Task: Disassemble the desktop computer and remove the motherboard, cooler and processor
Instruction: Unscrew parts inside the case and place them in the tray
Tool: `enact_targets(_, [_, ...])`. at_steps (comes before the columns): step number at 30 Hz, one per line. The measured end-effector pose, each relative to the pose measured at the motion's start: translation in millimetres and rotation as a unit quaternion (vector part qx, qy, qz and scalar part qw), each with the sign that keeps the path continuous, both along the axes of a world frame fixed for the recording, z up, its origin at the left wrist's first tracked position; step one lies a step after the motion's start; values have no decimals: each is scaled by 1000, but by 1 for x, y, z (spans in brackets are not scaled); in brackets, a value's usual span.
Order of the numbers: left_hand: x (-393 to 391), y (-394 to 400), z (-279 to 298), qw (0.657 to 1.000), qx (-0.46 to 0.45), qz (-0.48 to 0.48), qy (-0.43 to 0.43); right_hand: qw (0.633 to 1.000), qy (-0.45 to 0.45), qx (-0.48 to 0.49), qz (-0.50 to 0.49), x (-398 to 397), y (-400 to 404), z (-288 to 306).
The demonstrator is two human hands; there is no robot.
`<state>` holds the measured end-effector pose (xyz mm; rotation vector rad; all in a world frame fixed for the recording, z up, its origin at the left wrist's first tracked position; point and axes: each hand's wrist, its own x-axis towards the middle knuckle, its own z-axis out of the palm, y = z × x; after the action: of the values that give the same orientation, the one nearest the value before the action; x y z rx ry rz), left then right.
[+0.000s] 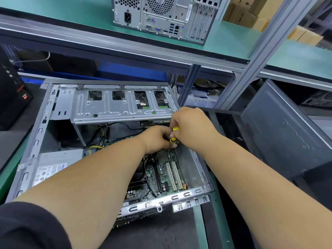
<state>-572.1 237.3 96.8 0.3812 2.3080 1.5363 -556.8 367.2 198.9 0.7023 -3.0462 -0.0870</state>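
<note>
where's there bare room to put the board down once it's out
Bare dark mat in front of the open case, between the forearms. Left of the case, only a narrow green strip. Right is crowded by the leaning side panel.

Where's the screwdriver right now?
Its yellow-handled screwdriver is mid-frame, gripped between both hands, left hand and right hand, over the motherboard near the open case's right wall.

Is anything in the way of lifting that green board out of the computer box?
Yes. The silver drive cage hangs over the far end of the motherboard, black and yellow cables run across it, and both hands, left hand and right hand, are above it with a yellow screwdriver.
</note>
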Motion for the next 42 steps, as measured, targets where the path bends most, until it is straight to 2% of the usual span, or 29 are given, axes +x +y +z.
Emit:
enact_targets(3, [3, -1, 3, 999, 40, 1, -26, 1000, -7, 22, 1, -3, -2, -3])
enact_targets(8, [4, -3, 6, 1000, -17, -1, 22, 988, -113, 98, -34, -15, -12, 4])
enact_targets(9, [4, -2, 5, 999, -35, -2, 37, 993, -96, 70, -22, -13, -7, 1])
enact_targets(12, [4, 2, 4, 995, -68, -9, 77, 995, -18, -100, -13, 7, 13, -3])
enact_targets(15, [4, 5, 4, 994, -78, -3, 79, 988, 30, -147, -47, 12, 19, -11])
enact_targets(22, [5, 6, 8, 990, -103, 1, 98, 961, 48, -247, -111, 20, 6, -28])
enact_targets(26, [5, 5, 11, 994, -80, -5, 76, 966, 50, -237, -92, 22, 2, -31])
enact_targets(32, [7, 7, 8, 982, -154, -5, 109, 970, 58, -223, -82, 23, 2, -32])
enact_targets(38, [8, 9, 11, 985, -133, -9, 107, 966, 62, -235, -86, 24, 3, -29])
enact_targets(42, [9, 6, 12, 993, -99, -14, 66, 965, 56, -242, -81, 23, 5, -27])
